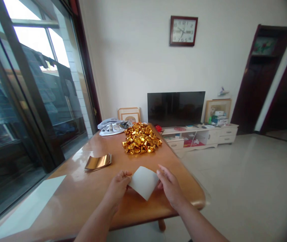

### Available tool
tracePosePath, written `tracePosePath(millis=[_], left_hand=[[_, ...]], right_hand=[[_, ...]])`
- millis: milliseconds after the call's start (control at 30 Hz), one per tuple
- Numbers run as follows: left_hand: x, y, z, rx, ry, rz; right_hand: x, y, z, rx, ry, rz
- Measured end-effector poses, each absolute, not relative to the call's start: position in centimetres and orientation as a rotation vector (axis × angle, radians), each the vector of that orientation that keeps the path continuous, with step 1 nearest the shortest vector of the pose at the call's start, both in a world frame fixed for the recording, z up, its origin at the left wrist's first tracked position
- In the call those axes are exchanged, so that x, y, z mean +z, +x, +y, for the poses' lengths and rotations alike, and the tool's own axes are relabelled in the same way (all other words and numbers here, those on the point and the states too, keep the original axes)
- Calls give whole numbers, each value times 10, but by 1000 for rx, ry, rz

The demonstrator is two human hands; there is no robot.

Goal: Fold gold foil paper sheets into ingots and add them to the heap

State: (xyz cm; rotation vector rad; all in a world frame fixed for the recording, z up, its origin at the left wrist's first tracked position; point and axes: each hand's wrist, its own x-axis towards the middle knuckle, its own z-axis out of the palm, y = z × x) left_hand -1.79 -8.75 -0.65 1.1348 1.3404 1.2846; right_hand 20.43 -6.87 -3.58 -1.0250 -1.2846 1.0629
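A small sheet of paper (143,183), its white side up, is held just above the near part of the wooden table (83,191). My left hand (118,188) pinches its left edge. My right hand (170,186) grips its right edge, thumb on the paper and fingers curled behind. Farther back on the table lies a heap of folded gold foil pieces (141,138). A flat stack of gold sheets (98,162) rests to the left of my hands.
A bundle of cloth and a bag (113,127) sits at the table's far end. Beyond are a television (176,108) on a low white cabinet (203,134), a wall clock (183,30), glass doors on the left and tiled floor on the right.
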Motion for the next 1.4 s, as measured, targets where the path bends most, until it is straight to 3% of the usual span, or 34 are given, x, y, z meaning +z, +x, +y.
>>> tracePosePath(millis=[500, 933, 1200, 1400], left_hand=[[1, -15, -94, 1312, 1024, 1154], [-19, -32, -86, 1633, 1970, 1462], [-14, -25, -96, 1613, 1712, 1314], [-9, -13, -101, 1474, 1388, 1175]], right_hand=[[-38, 203, -67, 1094, -994, -1257], [-36, 203, -69, 1138, -986, -1199], [-24, 201, -75, 1078, -906, -1326], [-17, 199, -80, 1243, -779, -1388]])
